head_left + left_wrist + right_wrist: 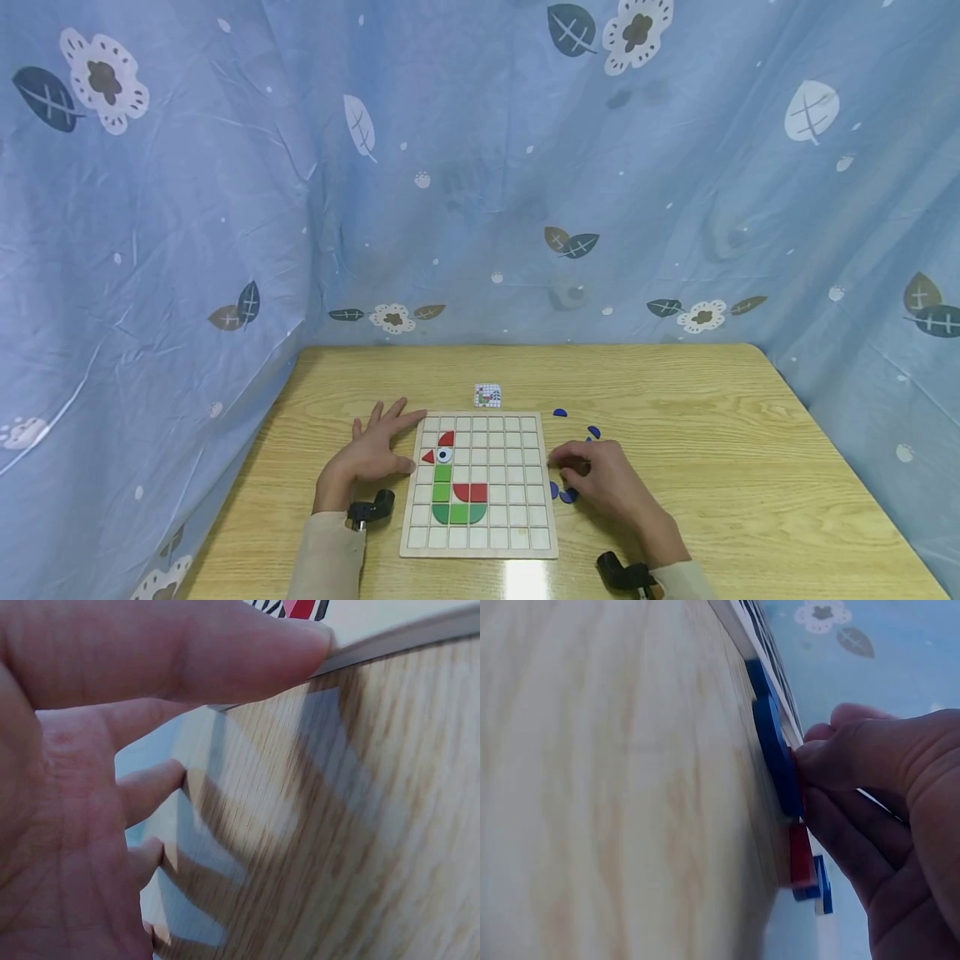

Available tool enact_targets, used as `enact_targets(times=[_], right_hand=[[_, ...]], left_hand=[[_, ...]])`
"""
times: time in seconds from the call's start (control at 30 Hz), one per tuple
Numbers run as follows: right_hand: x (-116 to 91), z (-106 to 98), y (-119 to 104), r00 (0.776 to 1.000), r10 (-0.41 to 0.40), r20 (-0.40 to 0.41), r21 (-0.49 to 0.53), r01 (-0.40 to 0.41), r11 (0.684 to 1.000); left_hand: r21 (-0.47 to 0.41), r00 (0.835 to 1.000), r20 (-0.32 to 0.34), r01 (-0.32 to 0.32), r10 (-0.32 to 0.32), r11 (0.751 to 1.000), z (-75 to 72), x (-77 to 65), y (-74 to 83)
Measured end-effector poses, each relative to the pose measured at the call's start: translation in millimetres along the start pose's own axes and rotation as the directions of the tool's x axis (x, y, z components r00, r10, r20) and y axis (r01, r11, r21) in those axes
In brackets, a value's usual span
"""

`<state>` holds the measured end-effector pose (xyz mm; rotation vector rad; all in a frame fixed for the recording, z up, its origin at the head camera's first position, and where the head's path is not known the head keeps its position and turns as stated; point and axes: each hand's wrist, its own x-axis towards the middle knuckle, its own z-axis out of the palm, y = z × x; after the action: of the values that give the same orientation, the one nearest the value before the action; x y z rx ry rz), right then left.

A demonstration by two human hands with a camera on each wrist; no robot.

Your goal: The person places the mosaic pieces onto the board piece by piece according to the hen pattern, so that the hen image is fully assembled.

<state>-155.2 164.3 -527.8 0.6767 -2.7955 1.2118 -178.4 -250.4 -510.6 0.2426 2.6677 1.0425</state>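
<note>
A wooden grid board [519, 540] bears a bird-like figure: a round eye piece [445, 455], a red triangle [428, 457], a red quarter-round [447, 438], green squares [442, 472], green quarter-rounds [477, 513] and a red square [478, 492] beside another red quarter-round. My left hand [377, 451], fingers spread, rests with thumb and index finger at the board's left edge. Off the right edge, my right hand [602, 475] pinches a small red piece [796, 769] between thumb and fingers, partly hidden behind a blue half-round [774, 754]. Another red piece [800, 853] lies close by.
Blue half-rounds [560, 412] lie scattered along the board's right side, some near the right hand. A small pattern card [487, 395] lies behind the board. A blue flowered curtain [480, 167] hangs beyond the wooden table [697, 400].
</note>
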Motion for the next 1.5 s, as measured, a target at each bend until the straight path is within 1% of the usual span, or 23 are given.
enact_targets(times=[0.13,0.23,0.3,0.4,0.5,0.6,0.77,0.9,1.0,1.1,1.17,1.27,1.5], right_hand=[[-4,-4,5,0.999,-0.014,-0.038,-0.061,0.012,0.998],[-7,-6,8,0.998,-0.02,-0.065,-0.075,0.015,0.997],[-9,-8,8,0.997,-0.018,-0.081,-0.074,0.012,0.997],[-13,-11,10,0.995,0.013,-0.101,-0.059,-0.019,0.998],[-19,-15,13,0.994,0.045,-0.097,-0.024,-0.048,0.999],[-26,-20,15,0.995,0.052,-0.08,0.006,-0.051,0.999],[-34,-25,14,0.998,0.022,-0.057,0.015,-0.021,1.0],[-38,-26,11,0.998,0.003,-0.062,-0.011,-0.004,1.0],[-40,-23,9,0.998,-0.011,-0.06,-0.025,0.009,1.0],[-40,-19,9,0.997,-0.044,-0.062,-0.037,0.041,0.998],[-39,-17,8,0.994,-0.074,-0.077,-0.069,0.069,0.995],[-36,-13,7,0.991,-0.093,-0.097,-0.098,0.084,0.992],[-35,-10,5,0.992,-0.088,-0.087,-0.117,0.078,0.99]], left_hand=[[-0.003,1.0,0.0,-0.012,0.012,1.0,-0.2,0.1,0.2],[-0.004,1.0,0.001,-0.013,0.013,1.0,-0.5,0.1,1.0],[-0.006,1.0,-0.002,-0.009,0.009,1.0,-0.4,0.2,1.0],[-0.006,1.0,-0.003,-0.002,0.002,1.0,-0.1,0.6,0.6],[-0.001,1.0,0.0,0.001,-0.001,1.0,0.6,0.8,-0.2],[0.01,1.0,0.004,-0.007,0.007,1.0,0.9,0.5,-0.5],[0.015,1.0,0.004,-0.019,0.019,1.0,-0.1,-0.5,0.1],[0.01,1.0,0.0,-0.018,0.018,1.0,-0.3,-1.1,0.7],[0.01,1.0,0.001,-0.015,0.015,1.0,-0.2,-1.4,1.1],[0.008,1.0,0.001,-0.016,0.016,1.0,-0.5,-1.4,1.6],[0.006,1.0,0.001,-0.016,0.016,1.0,-1.0,-1.5,2.0],[0.008,1.0,0.0,-0.016,0.016,1.0,-1.2,-1.3,1.8],[0.007,1.0,0.003,-0.018,0.018,1.0,-1.4,-1.3,1.6]])
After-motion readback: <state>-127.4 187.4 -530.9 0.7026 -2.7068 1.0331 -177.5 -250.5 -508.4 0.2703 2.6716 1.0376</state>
